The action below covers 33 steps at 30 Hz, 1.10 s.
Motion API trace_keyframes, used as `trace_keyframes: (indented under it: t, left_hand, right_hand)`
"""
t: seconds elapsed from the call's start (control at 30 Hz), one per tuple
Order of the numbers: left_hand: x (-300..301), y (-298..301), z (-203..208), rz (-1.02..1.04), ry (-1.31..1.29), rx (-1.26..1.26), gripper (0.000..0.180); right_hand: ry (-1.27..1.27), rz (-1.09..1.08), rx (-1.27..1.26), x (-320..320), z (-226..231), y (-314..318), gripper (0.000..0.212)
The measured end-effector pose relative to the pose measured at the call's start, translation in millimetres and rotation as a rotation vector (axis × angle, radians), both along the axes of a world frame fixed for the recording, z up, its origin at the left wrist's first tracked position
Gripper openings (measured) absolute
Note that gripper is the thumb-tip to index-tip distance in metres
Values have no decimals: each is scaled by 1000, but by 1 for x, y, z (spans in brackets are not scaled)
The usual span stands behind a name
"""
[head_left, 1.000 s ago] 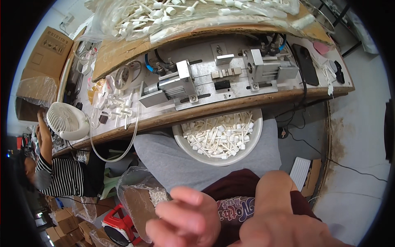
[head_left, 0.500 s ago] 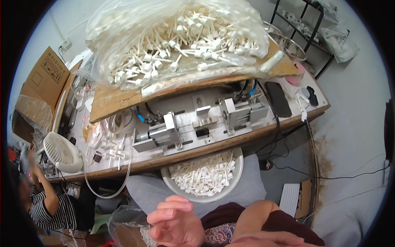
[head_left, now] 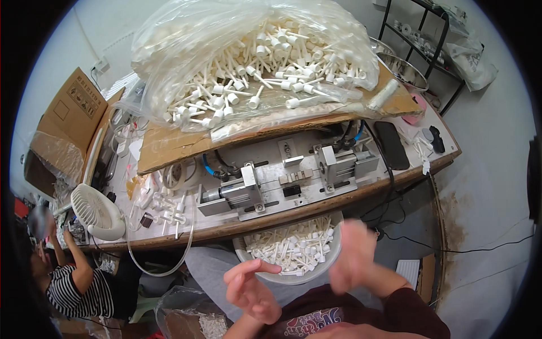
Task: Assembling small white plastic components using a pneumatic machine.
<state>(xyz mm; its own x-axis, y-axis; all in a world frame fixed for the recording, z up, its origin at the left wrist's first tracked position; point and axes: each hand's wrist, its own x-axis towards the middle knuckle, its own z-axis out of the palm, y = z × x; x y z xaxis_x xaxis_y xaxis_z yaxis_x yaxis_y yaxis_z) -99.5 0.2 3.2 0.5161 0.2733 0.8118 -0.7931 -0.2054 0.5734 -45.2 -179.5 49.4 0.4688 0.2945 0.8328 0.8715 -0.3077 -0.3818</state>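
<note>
My left hand [head_left: 250, 288] hovers with fingers apart just below a white bowl [head_left: 333, 262] that rests on my lap, full of small white plastic pump parts [head_left: 293, 246]. My right hand [head_left: 354, 255] is raised over the bowl's right side, blurred by motion, fingers spread and holding nothing. Beyond the bowl, on the wooden bench [head_left: 265, 221], stands a metal press fixture [head_left: 285, 183]. A large clear bag [head_left: 248, 62] of the same white parts lies on a cardboard sheet behind it.
A small white fan [head_left: 97, 213] and clear tubing [head_left: 161, 260] sit at the bench's left. A black phone [head_left: 390, 144] lies at the right. Another person in a striped shirt [head_left: 79, 291] sits at lower left. Cardboard boxes [head_left: 73, 110] stand at far left.
The view has tilted up, showing more of the bench and bag. Both hands have risen and opened, the right one moving up over the bowl.
</note>
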Motion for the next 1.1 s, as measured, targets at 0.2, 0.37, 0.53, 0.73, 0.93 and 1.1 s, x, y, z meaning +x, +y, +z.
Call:
trace_keyframes:
  t: [0.2,0.37,0.53,0.73,0.93,1.1]
  left_hand:
    - [-7,10,-24,-90,217,136,63]
    - [-11,9,-41,-80,280,233,68]
    - [-11,10,-50,-93,349,255,73]
    - [-10,10,-62,-104,389,254,76]
    - [-4,3,-65,-83,352,240,72]
    - [-7,7,-66,-110,383,311,74]
  right_hand:
    - [-238,-238,2,146,44,-6,22]
    - [120,-481,-503,262,76,-10,44]
    - [456,-582,-773,307,78,6,52]
    - [383,-484,-697,288,65,33,52]
    - [386,-282,-614,278,63,40,40]
    - [339,-232,-530,271,67,35,36]
